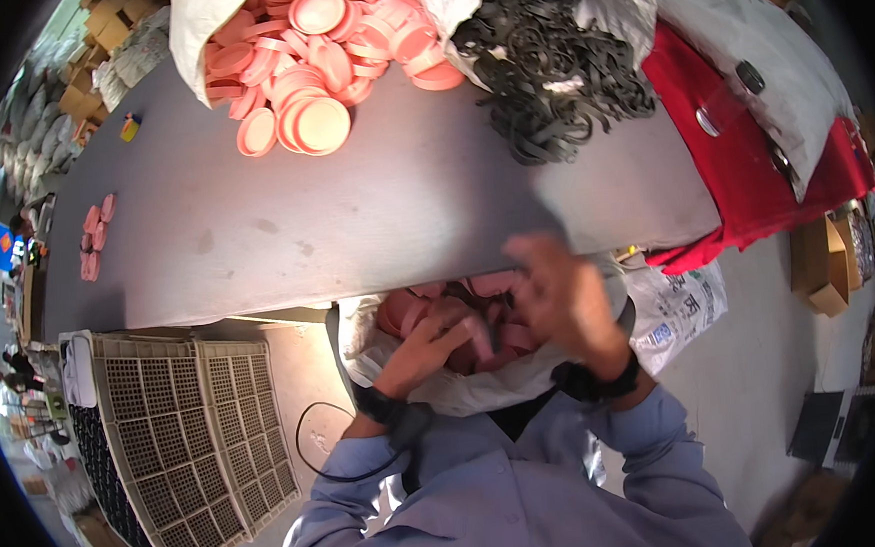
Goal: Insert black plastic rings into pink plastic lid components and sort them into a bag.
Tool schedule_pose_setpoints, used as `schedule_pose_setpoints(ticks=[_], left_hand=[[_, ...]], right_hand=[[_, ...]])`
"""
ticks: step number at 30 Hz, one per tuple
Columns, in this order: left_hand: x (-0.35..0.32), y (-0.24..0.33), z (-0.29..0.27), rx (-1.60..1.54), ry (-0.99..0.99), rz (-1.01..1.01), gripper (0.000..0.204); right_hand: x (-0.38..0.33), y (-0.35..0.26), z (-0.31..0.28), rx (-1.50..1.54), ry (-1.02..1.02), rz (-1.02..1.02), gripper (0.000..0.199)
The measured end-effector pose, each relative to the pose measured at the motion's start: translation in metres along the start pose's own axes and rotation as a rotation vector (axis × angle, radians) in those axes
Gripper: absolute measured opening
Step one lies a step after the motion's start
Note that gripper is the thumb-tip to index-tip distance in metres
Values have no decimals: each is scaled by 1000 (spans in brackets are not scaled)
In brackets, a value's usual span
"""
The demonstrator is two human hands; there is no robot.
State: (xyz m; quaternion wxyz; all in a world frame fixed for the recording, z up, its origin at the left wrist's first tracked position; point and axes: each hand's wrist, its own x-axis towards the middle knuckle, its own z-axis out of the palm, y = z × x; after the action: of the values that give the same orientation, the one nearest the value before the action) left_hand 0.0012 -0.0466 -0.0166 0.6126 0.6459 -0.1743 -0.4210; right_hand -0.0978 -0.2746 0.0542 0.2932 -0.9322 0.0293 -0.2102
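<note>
Left hand (pixel 430 352) grasps a pink piece (pixel 479 339) above an open white sack (pixel 450 397)

The piece sits at the fingertips, over pink parts (pixel 400 310) inside the sack. Blurred, the right hand (pixel 567 301) is raised near the edge of the grey table (pixel 354 213); whether it holds anything, I cannot tell. Pink lids (pixel 320 124) lie heaped beside dark straps (pixel 555 66).

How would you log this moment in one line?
left hand: at blurred pink piece; right hand: blurred, over open white bag; grey table: round pink plastic lids, tangled black strips
</note>
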Motion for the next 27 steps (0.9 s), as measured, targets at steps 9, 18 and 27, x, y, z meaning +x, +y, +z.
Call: schedule_pose_setpoints(ticks=[9,18,27], left_hand=[[98,130,-128,1130,701,646,74],[192,145,-183,1514,950,529,72],[143,116,-154,1407,923,730,37]], right_hand=[[134,112,28,-288,151,32,52],[123,35,51,-20,34,-152,44],[110,76,6,-247,295,-159,56]])
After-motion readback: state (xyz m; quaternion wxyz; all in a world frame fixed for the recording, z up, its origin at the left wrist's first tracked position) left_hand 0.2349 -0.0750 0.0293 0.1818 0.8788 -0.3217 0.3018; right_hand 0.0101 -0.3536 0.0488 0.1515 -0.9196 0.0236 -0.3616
